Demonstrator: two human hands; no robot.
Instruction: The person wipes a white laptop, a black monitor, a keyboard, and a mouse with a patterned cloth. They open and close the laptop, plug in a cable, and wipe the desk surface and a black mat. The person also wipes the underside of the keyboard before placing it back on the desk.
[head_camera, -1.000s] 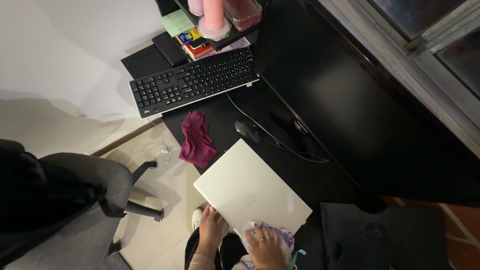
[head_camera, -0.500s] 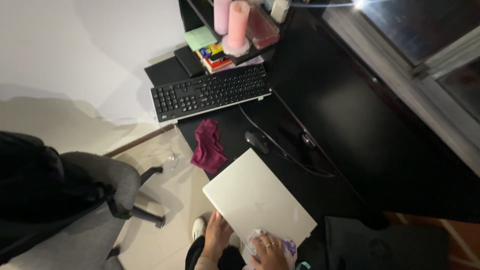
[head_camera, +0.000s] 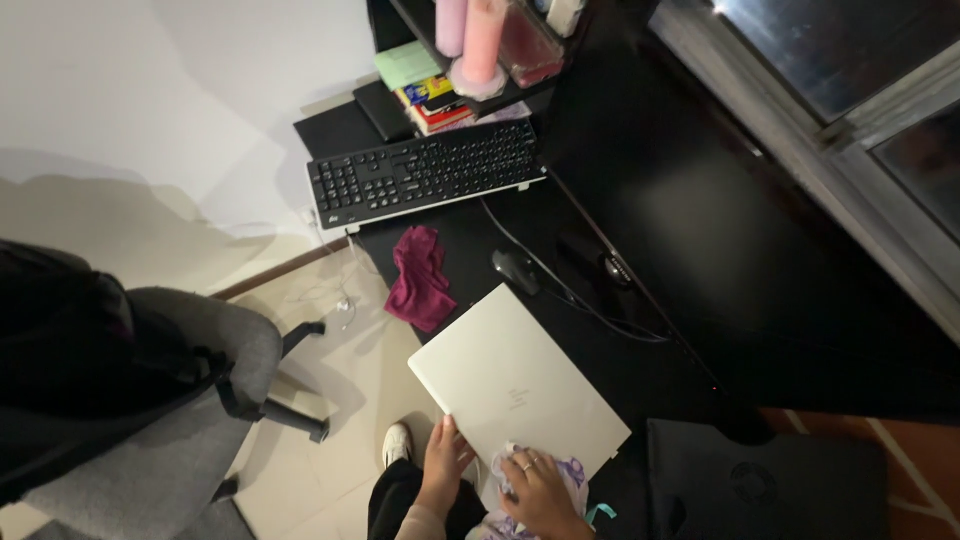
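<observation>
Two cloths (head_camera: 421, 279) (head_camera: 545, 478), one laptop (head_camera: 518, 388), one keyboard (head_camera: 428, 172), one mouse (head_camera: 515, 270).

Ahead of you on the black desk (head_camera: 470, 245) lie a black keyboard (head_camera: 428, 174), a crumpled maroon cloth (head_camera: 420, 279) draped over the desk edge, and a dark mouse (head_camera: 514, 270) with its cable (it trails off toward the dark monitor (head_camera: 690, 210)). A shelf carries pink candles (head_camera: 480, 45) over stacked books (head_camera: 430, 95). To your left stands a grey office chair (head_camera: 150, 410) on the pale floor.
</observation>
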